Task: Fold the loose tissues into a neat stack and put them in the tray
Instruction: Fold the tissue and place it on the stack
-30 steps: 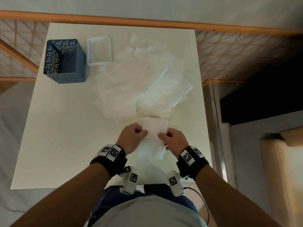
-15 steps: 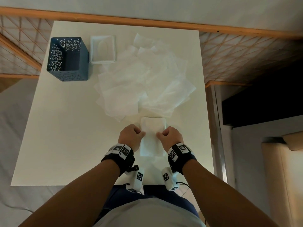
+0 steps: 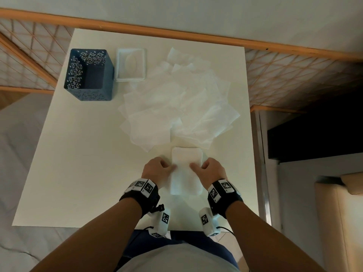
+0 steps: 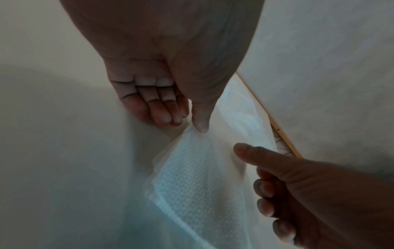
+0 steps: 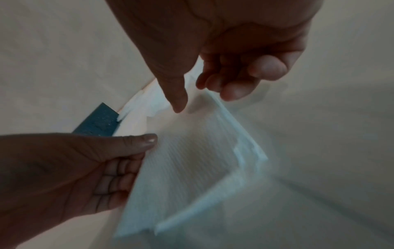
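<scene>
A folded white tissue (image 3: 186,169) lies on the white table (image 3: 82,173) near its front edge, just in front of a spread heap of loose tissues (image 3: 176,107). My left hand (image 3: 169,167) holds the folded tissue's left edge; in the right wrist view its thumb (image 5: 147,141) lies on top with the fingers curled at the edge. My right hand (image 3: 198,166) holds the right edge, with its thumb (image 4: 251,155) over the tissue and its fingers curled beside it. The white tray (image 3: 119,64) stands at the back, left of the heap.
A dark blue perforated basket (image 3: 89,74) stands at the back left, touching the tray. A wooden lattice railing (image 3: 294,75) runs behind and beside the table. The table's right edge is close to my right wrist.
The tissue, held up and hanging longer a second ago, now lies shorter and flat on the table. Both hands have come down with it and stay at its sides.
</scene>
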Tool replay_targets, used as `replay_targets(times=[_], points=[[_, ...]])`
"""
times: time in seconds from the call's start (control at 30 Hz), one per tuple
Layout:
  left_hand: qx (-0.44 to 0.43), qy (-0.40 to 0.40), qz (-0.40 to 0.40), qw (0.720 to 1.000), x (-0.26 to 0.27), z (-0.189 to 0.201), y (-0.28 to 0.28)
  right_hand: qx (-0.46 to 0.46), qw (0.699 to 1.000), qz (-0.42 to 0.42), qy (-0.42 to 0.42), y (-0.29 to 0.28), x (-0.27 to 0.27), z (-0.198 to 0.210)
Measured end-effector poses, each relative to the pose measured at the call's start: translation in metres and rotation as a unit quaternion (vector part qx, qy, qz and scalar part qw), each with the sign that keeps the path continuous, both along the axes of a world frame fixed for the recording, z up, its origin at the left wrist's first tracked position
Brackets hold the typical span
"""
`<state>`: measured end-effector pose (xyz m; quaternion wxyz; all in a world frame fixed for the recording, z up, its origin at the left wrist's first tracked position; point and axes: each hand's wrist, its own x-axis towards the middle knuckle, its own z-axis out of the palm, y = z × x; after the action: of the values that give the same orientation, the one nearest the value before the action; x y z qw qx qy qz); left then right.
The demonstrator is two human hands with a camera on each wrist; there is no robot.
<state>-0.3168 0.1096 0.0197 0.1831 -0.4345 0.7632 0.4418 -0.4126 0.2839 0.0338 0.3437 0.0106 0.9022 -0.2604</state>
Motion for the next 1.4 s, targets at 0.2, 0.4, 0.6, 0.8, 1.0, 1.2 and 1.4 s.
replay_targets(times=[0.2,0.4,0.6,0.8,1.0,1.2,1.4], points=[[-0.011,0.040,0.003,0.999,0.029,0.016,-0.024,-0.051,0.979,0.142,0.135,-0.045,-0.025,0.034],[-0.006,0.051,0.010,0.999,0.062,0.018,-0.042,-0.017,0.911,0.349,0.221,-0.133,-0.063,0.025],[0.011,0.060,0.004,0.998,0.079,0.018,-0.056,0.071,0.815,0.513,0.260,-0.176,-0.079,-0.006],[0.031,0.066,0.016,0.997,0.080,0.017,-0.064,0.116,0.793,0.532,0.272,-0.186,-0.073,-0.020],[0.034,0.075,0.020,0.996,0.077,0.021,-0.069,0.139,0.790,0.522,0.288,-0.185,-0.073,-0.022],[0.021,0.078,0.018,0.997,0.078,0.018,-0.067,0.136,0.792,0.518,0.294,-0.178,-0.071,-0.022],[0.025,0.074,0.008,0.997,0.075,0.020,-0.062,0.073,0.812,0.487,0.314,-0.179,-0.066,-0.005]])
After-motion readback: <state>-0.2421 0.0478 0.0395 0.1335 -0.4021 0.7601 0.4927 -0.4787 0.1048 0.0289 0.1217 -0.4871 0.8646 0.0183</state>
